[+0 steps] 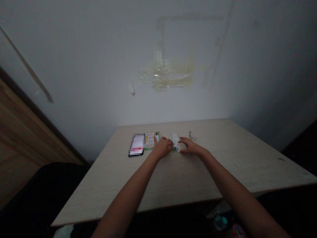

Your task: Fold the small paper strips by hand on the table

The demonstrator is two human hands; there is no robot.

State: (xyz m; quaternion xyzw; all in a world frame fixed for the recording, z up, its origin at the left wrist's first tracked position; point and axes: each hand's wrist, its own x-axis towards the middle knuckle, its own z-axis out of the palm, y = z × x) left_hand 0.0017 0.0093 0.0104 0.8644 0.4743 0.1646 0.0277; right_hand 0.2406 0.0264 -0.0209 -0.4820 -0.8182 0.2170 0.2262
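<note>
The phone (136,145), its screen blurred out, lay on the pale counter (178,181). Just right of the phone was a colourful printed sheet (149,140) with rows of small boxes. The left hand (163,147) rested farther right of the phone, thumb over the sheet's edge, bent fingers at the phone-side edge of a small printed paper (176,139). That paper lay well right of the phone, between both hands. On its side away from the phone, the right hand (189,145) touched it. Each grip stood apart, thumb away from fingers; how firmly they pressed could not be told. Farthest right of the phone lay a small crumpled scrap (192,136).
</note>
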